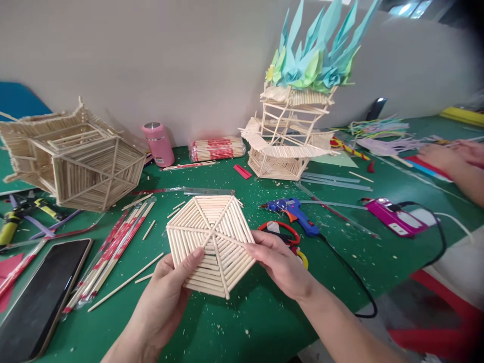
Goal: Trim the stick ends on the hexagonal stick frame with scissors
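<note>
A flat polygonal panel of pale wooden sticks (215, 242), with spokes meeting near its middle, is held above the green table (280, 315). My left hand (170, 287) grips its lower left edge, thumb on top and the other fingers partly hidden beneath. At the right edge, my right hand (280, 259) pinches the panel between thumb and fingers. A blue glue gun (297, 212) lies just beyond my right hand, beside red-handled scissors (278, 229).
Stick structures stand at the left (94, 161) and back right (283, 156), the latter topped with blue paper leaves. A pink bottle (159, 146), wrapped sticks (113, 252), a phone (43, 297), pliers (11, 224) and a magenta power strip (397, 217) surround the hands. Another person's hands (446, 156) are at right.
</note>
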A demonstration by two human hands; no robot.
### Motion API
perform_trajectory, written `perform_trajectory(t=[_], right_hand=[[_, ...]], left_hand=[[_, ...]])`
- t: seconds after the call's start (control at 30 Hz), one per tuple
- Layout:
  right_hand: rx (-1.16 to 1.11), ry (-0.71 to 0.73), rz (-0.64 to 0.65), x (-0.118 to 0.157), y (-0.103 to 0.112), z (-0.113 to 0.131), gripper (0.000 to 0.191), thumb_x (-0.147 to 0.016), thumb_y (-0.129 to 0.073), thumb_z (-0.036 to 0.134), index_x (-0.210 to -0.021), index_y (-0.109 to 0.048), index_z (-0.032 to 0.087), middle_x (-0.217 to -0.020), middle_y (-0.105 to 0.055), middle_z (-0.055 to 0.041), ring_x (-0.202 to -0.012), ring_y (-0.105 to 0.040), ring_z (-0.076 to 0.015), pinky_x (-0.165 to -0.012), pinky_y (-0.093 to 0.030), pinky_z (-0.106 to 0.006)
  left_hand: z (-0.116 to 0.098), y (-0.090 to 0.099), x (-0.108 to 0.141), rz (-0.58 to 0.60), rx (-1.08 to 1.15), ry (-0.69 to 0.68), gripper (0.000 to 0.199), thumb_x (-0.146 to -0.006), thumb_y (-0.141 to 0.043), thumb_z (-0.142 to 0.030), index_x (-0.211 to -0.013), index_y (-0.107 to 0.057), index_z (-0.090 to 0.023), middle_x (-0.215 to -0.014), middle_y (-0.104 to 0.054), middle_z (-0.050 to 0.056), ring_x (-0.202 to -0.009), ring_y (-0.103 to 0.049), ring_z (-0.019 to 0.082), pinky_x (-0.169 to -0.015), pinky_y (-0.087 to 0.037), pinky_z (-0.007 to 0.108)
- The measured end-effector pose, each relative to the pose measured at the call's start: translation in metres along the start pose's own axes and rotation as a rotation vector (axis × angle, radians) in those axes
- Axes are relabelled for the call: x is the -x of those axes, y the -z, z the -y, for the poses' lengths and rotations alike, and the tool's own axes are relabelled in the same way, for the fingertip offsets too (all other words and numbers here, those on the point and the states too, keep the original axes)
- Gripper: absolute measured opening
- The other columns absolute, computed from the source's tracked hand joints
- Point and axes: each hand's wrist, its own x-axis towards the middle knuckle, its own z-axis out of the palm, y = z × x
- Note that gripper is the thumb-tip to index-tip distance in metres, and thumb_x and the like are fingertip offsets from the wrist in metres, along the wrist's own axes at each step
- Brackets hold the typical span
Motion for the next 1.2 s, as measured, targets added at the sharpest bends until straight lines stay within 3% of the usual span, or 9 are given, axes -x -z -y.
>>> perform_trajectory(t=[0.2,0.4,0.57,0.63,0.8,0.9,1.0,1.07,1.2], right_hand=[[0.054,-0.098,0.108,0.008,-0.019,-0.009,0.035,-0.074,-0.065,0.047,-0.092,-0.062,0.018,-0.082,-0.057,-0.0031,-0.073,-0.049,-0.0146,-0.063,-0.039,-0.026],[0.178,-0.13,0.001,0.01,-0.032,-0.018,0.031,-0.08,-0.059,0.044,-0.071,-0.059,0.015,-0.064,-0.052,0.0008,-0.057,-0.043,-0.0101,-0.051,-0.031,-0.023],[0.254,-0.107,-0.045,0.012,-0.024,-0.013,0.03,-0.082,-0.056,0.04,-0.066,-0.059,0.015,-0.057,-0.051,0.0007,-0.054,-0.043,-0.0115,-0.049,-0.029,-0.025],[0.23,-0.065,-0.13,0.013,-0.016,-0.012,0.029,-0.084,-0.053,0.038,-0.065,-0.056,0.017,-0.058,-0.048,0.0019,-0.054,-0.041,-0.0113,-0.049,-0.029,-0.025],[0.104,0.154,-0.546,0.01,0.008,-0.012,0.039,-0.09,-0.034,0.039,-0.055,-0.027,0.023,-0.054,-0.025,0.007,-0.05,-0.022,-0.0117,-0.047,-0.025,-0.025],[0.098,0.198,-0.629,0.006,0.015,-0.01,0.042,-0.09,-0.038,0.044,-0.055,-0.03,0.022,-0.054,-0.026,0.007,-0.05,-0.024,-0.0116,-0.048,-0.027,-0.025],[0.141,0.162,-0.597,0.004,0.012,-0.006,0.02,-0.083,-0.056,0.043,-0.08,-0.052,0.024,-0.069,-0.045,0.0045,-0.061,-0.041,-0.0115,-0.055,-0.035,-0.024],[0.173,0.124,-0.515,0.003,0.005,-0.003,0.026,-0.079,-0.061,0.041,-0.098,-0.055,0.025,-0.084,-0.053,0.0012,-0.072,-0.048,-0.0132,-0.061,-0.039,-0.024],[0.246,0.08,-0.259,0.002,-0.01,0.0,0.025,-0.082,-0.057,0.041,-0.071,-0.061,0.019,-0.065,-0.052,0.0014,-0.061,-0.046,-0.0132,-0.055,-0.036,-0.026]], left_hand=[[0.006,-0.005,-0.004,-0.131,0.071,-0.16,0.03,-0.067,-0.078,-0.024,-0.094,-0.072,-0.014,-0.082,-0.075,0.005,-0.07,-0.068,0.017,-0.06,-0.054,0.02],[0.01,-0.014,-0.002,-0.146,0.112,-0.247,0.027,-0.07,-0.075,-0.025,-0.095,-0.071,-0.015,-0.088,-0.074,0.005,-0.084,-0.068,0.019,-0.064,-0.055,0.018],[0.01,-0.013,-0.002,-0.174,0.128,-0.257,0.03,-0.07,-0.075,-0.025,-0.099,-0.07,-0.017,-0.092,-0.074,0.004,-0.092,-0.067,0.021,-0.069,-0.056,0.019],[0.009,-0.011,-0.003,-0.204,0.141,-0.242,0.035,-0.067,-0.077,-0.024,-0.1,-0.07,-0.017,-0.095,-0.073,0.005,-0.094,-0.066,0.022,-0.07,-0.057,0.02],[0.006,-0.008,-0.007,-0.257,0.173,-0.182,0.032,-0.064,-0.078,-0.019,-0.095,-0.072,-0.015,-0.094,-0.074,0.008,-0.094,-0.067,0.026,-0.07,-0.059,0.023],[0.006,-0.01,-0.007,-0.283,0.166,-0.171,0.024,-0.064,-0.077,-0.014,-0.087,-0.073,-0.012,-0.089,-0.075,0.01,-0.089,-0.069,0.027,-0.068,-0.06,0.024],[0.007,-0.014,-0.004,-0.296,0.163,-0.165,0.019,-0.065,-0.074,-0.011,-0.084,-0.073,-0.011,-0.086,-0.075,0.01,-0.086,-0.07,0.026,-0.064,-0.06,0.022],[0.007,-0.017,-0.001,-0.295,0.171,-0.157,0.017,-0.067,-0.072,-0.009,-0.084,-0.073,-0.011,-0.084,-0.075,0.01,-0.086,-0.07,0.026,-0.062,-0.06,0.021],[0.006,-0.02,0.004,-0.277,0.166,-0.131,0.011,-0.071,-0.068,-0.009,-0.082,-0.073,-0.009,-0.079,-0.075,0.011,-0.086,-0.07,0.027,-0.059,-0.059,0.021]])
